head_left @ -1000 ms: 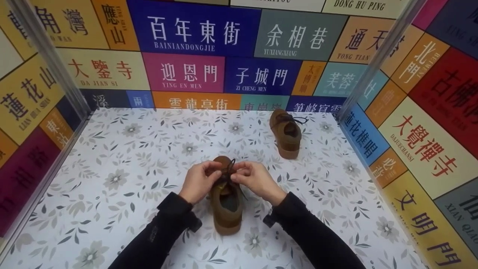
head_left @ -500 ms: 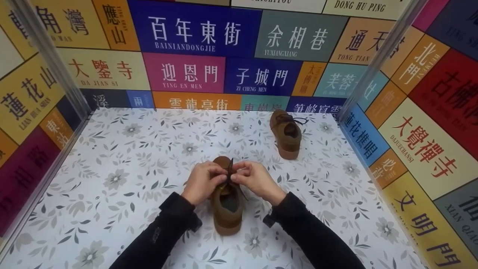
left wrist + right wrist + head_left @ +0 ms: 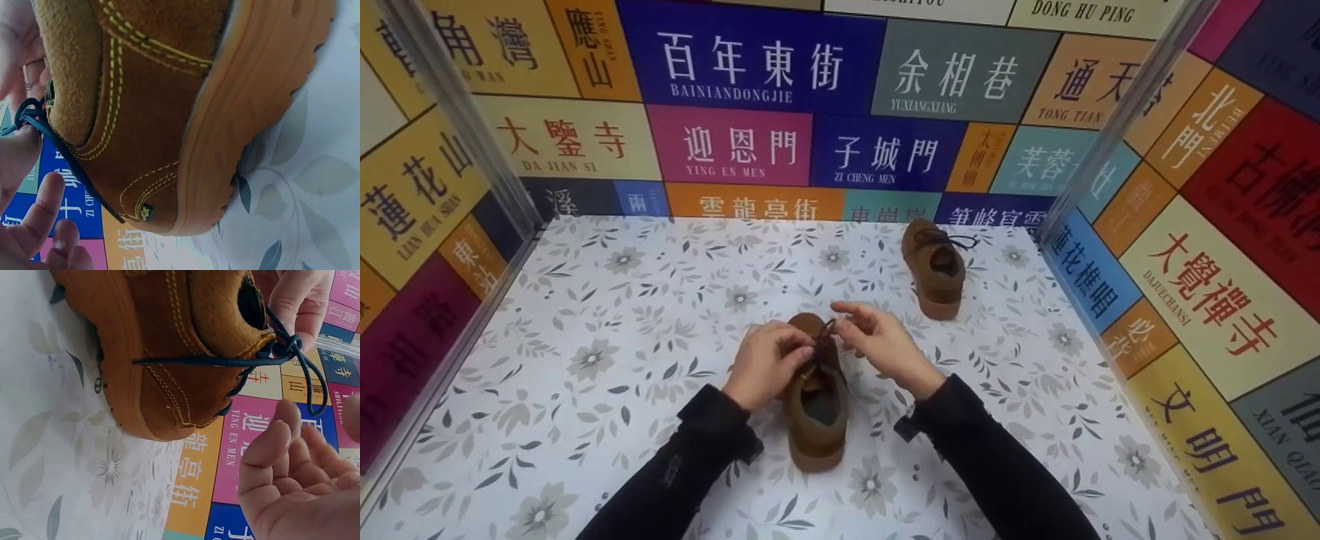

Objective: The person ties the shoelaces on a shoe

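A brown lace-up shoe [image 3: 816,450] with yellow stitching stands upright on the patterned surface, toe pointing away. My left hand [image 3: 765,364] pinches the dark shoelace [image 3: 289,349] by its knot, over the shoe's tongue. In the right wrist view, one lace loop sticks out from the knot and a loose end trails down the shoe's side. My right hand [image 3: 889,349] is just right of the loop. Its index finger reaches forward, and the right wrist view shows the fingers [image 3: 287,422] loosely bent, apart from the loop.
A matching brown shoe [image 3: 941,289] stands farther back on the right, its laces on top. White floral sheeting [image 3: 660,300] covers the surface. Colourful panels with printed characters [image 3: 765,64] rise at the back and both sides, with clear corner posts [image 3: 1099,127].
My right hand has come off the knot, moving slightly forward and right, with its fingers spread. The lace loop now leans right. My left hand stays by the knot, and both shoes stand still.
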`<state>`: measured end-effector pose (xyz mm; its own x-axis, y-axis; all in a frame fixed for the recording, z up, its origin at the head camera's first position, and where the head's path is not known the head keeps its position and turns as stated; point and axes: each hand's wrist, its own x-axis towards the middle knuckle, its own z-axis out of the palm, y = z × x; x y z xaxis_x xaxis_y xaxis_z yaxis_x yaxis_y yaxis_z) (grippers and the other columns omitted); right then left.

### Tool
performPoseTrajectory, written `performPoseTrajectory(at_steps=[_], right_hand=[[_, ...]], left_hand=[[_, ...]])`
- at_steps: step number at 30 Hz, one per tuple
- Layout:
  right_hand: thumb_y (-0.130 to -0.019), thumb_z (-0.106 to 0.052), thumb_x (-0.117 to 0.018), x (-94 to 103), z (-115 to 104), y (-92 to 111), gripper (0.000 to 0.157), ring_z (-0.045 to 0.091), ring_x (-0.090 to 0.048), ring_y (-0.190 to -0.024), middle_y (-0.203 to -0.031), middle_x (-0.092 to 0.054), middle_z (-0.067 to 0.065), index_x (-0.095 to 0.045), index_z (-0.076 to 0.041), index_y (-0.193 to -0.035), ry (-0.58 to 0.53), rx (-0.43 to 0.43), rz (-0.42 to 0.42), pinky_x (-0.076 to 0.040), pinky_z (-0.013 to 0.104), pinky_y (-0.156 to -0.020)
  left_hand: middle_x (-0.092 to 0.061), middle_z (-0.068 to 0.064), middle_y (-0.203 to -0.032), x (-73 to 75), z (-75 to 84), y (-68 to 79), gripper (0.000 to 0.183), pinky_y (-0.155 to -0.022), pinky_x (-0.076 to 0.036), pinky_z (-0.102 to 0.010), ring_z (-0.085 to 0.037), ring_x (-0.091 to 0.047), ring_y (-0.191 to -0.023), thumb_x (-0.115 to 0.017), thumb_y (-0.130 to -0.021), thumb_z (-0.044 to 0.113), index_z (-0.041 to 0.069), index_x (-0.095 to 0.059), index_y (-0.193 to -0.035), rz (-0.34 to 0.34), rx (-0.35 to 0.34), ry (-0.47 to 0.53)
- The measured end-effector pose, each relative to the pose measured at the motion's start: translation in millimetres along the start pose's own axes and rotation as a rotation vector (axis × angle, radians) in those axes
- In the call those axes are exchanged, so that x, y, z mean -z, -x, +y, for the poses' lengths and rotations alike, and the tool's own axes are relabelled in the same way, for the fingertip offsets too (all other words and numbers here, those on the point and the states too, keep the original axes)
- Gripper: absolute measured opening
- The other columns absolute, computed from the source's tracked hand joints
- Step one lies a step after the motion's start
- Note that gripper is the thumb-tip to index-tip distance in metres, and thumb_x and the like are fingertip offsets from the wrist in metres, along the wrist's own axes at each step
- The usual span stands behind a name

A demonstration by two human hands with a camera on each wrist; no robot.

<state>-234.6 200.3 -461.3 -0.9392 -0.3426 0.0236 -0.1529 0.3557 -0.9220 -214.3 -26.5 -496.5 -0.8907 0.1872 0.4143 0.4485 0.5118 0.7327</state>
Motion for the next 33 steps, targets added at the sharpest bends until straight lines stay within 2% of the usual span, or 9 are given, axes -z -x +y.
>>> performPoseTrajectory(at_steps=[3,7,10,14,17,20,23,29,33], right_hand=[[-0.105,-0.028,-0.071,-1.5,2,-5,0.039,0.016,-0.071,-0.094,-0.118,-0.079,0.012,-0.07,-0.013,-0.141,-0.001,0.039,0.021,-0.056,0.027,-0.078],[-0.101,-0.021,-0.076,-3.6,12,-7,0.023,0.011,-0.073,-0.094,-0.112,-0.081,0.011,-0.081,-0.009,-0.12,0.024,0.075,0.071,-0.059,0.026,-0.084],[-0.101,-0.02,-0.076,-3.4,21,-6,0.017,0.009,-0.072,-0.087,-0.103,-0.082,0.009,-0.083,-0.008,-0.111,0.045,0.068,0.103,-0.058,0.023,-0.079],[-0.102,-0.023,-0.075,-1.5,35,-3,0.018,0.009,-0.064,-0.075,-0.086,-0.076,0.001,-0.083,-0.008,-0.107,0.059,0.012,0.119,-0.051,0.023,-0.063],[-0.102,-0.023,-0.075,-0.4,44,2,0.02,0.012,-0.058,-0.069,-0.08,-0.07,-0.001,-0.082,-0.004,-0.104,0.053,-0.027,0.127,-0.045,0.023,-0.056],[-0.101,-0.019,-0.075,1.4,51,6,0.02,0.012,-0.059,-0.07,-0.081,-0.072,0.004,-0.08,0.0,-0.1,0.052,-0.02,0.113,-0.046,0.023,-0.058],[-0.1,-0.017,-0.076,5.9,57,9,0.017,0.013,-0.061,-0.071,-0.082,-0.074,0.007,-0.08,-0.001,-0.098,0.069,-0.005,0.089,-0.048,0.022,-0.063],[-0.099,-0.015,-0.076,18.3,67,19,0.014,0.017,-0.066,-0.072,-0.081,-0.075,0.001,-0.081,-0.004,-0.093,0.114,-0.046,0.117,-0.053,0.025,-0.067],[-0.099,-0.016,-0.076,21.3,67,23,0.014,0.016,-0.066,-0.075,-0.081,-0.075,0.0,-0.081,-0.005,-0.093,0.118,-0.07,0.116,-0.051,0.025,-0.069]], left_hand=[[-0.079,-0.006,-0.098,-0.3,-0.1,-0.2,0.004,-0.092,-0.045,-0.045,-0.028,-0.07,-0.098,-0.082,-0.093,0.01,0.013,-0.083,-0.095,0.002,-0.026,-0.006],[-0.079,-0.005,-0.1,1.4,-2.0,1.8,0.002,-0.09,-0.044,-0.043,-0.029,-0.067,-0.097,-0.082,-0.094,0.012,0.013,-0.082,-0.096,0.001,-0.012,-0.003],[-0.079,-0.005,-0.099,4.5,-5.8,4.7,0.005,-0.09,-0.045,-0.043,-0.033,-0.066,-0.098,-0.082,-0.094,0.015,0.011,-0.081,-0.096,0.0,0.017,0.01],[-0.077,-0.006,-0.096,9.7,-11.9,9.5,0.006,-0.093,-0.046,-0.045,-0.035,-0.067,-0.1,-0.081,-0.095,0.016,0.009,-0.08,-0.095,-0.012,0.046,0.035],[-0.076,-0.007,-0.096,12.7,-16.6,12.6,0.005,-0.096,-0.045,-0.047,-0.037,-0.068,-0.102,-0.079,-0.096,0.014,0.009,-0.079,-0.095,-0.023,0.055,0.057],[-0.076,-0.007,-0.096,14.0,-21.9,15.0,0.004,-0.096,-0.046,-0.046,-0.036,-0.069,-0.101,-0.078,-0.096,0.01,0.01,-0.076,-0.093,-0.024,0.055,0.059],[-0.074,-0.006,-0.095,15.6,-26.9,17.3,0.008,-0.092,-0.046,-0.044,-0.036,-0.067,-0.098,-0.077,-0.096,0.005,0.011,-0.072,-0.091,-0.017,0.056,0.028],[-0.07,-0.008,-0.096,19.5,-38.8,24.9,0.011,-0.089,-0.043,-0.043,-0.032,-0.064,-0.095,-0.073,-0.095,-0.001,0.009,-0.069,-0.092,0.037,0.048,-0.041],[-0.07,-0.009,-0.098,20.5,-43.6,29.3,0.011,-0.09,-0.043,-0.039,-0.027,-0.064,-0.096,-0.073,-0.095,-0.001,0.009,-0.071,-0.094,0.057,0.081,0.005]])
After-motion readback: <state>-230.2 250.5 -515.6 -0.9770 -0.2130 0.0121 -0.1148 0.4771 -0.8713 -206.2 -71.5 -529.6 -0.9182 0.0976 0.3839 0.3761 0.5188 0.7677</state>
